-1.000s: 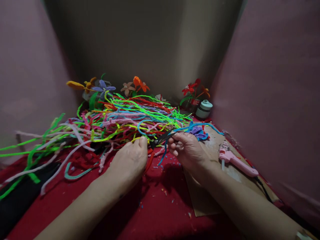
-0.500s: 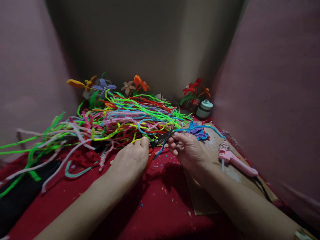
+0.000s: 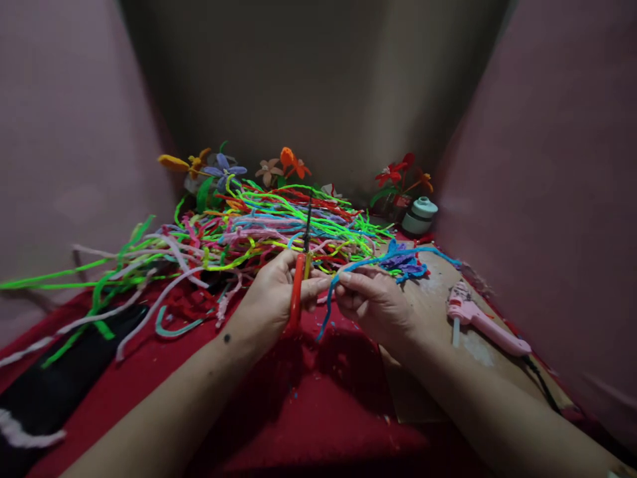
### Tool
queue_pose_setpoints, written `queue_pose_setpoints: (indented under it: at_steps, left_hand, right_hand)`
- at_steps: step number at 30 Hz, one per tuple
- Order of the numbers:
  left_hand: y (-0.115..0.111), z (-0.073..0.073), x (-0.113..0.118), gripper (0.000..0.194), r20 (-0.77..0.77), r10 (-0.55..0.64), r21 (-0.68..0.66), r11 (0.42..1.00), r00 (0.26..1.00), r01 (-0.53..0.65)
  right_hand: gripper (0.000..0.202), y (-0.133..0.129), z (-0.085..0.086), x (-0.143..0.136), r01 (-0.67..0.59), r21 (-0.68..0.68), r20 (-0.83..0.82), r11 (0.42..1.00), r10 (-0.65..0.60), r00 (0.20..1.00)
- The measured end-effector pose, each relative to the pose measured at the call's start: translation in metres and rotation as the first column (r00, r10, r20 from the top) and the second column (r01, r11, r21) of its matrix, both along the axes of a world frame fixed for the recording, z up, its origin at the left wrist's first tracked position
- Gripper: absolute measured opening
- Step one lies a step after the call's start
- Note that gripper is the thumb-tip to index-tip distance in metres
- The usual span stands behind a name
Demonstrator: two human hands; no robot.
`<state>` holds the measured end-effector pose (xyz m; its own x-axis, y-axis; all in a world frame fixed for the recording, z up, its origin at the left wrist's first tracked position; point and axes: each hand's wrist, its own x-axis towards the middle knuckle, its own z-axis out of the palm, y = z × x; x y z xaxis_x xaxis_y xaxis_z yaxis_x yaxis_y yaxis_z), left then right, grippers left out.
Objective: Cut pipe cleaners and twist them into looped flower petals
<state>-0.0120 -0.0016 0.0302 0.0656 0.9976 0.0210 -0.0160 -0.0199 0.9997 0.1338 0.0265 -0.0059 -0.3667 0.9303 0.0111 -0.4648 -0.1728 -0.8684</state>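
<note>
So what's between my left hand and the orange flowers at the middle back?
A heap of colourful fuzzy stems lies between your left hand and those orange flowers; the scissors point over it, in the head view.

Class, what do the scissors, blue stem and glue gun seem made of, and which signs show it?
Scissors: dark, narrow blades, probably metal; smooth red handle, likely plastic.
Blue stem: fuzzy and bent, perhaps chenille over wire.
Glue gun: smooth, pink, moulded-looking body, likely plastic.
</note>
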Motion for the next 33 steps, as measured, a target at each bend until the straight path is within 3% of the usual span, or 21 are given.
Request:
queue_pose_setpoints:
  at_steps: [5,10,17,22,30,33]
  left_hand:
    - [0.001,-0.006,-0.003,0.035,0.074,-0.021,-0.062,0.998,0.997,0.026]
    - [0.004,-0.013,-0.006,0.031,0.127,-0.123,-0.043,0.991,0.984,0.129]
    - [0.004,-0.012,-0.003,0.03,-0.1,-0.054,-0.03,0.998,0.994,0.052]
    - [0.007,-0.012,-0.01,0.029,-0.116,-0.187,-0.124,0.977,0.975,0.173]
    - [0.006,-0.015,-0.012,0.028,0.112,-0.232,-0.122,0.962,0.966,0.245]
    - [0.005,-0.011,-0.011,0.031,0.109,-0.22,-0.148,0.961,0.969,0.234]
  right_hand:
    - [0.017,-0.002,-0.003,-0.001,-0.029,0.011,0.009,1.0,0.029,1.0]
    - [0.014,-0.005,-0.004,-0.002,-0.018,0.033,0.088,0.999,0.015,0.996]
    - [0.013,-0.008,-0.002,-0.003,-0.05,0.093,0.165,0.994,0.034,0.986]
    - [0.015,-0.007,-0.003,-0.003,-0.09,0.165,0.297,0.982,0.037,0.954]
    - [0.015,-0.003,-0.007,-0.001,-0.107,0.078,0.138,0.991,0.095,0.986]
    - [0.013,-0.001,-0.006,-0.003,-0.013,0.061,0.093,0.998,0.007,0.996]
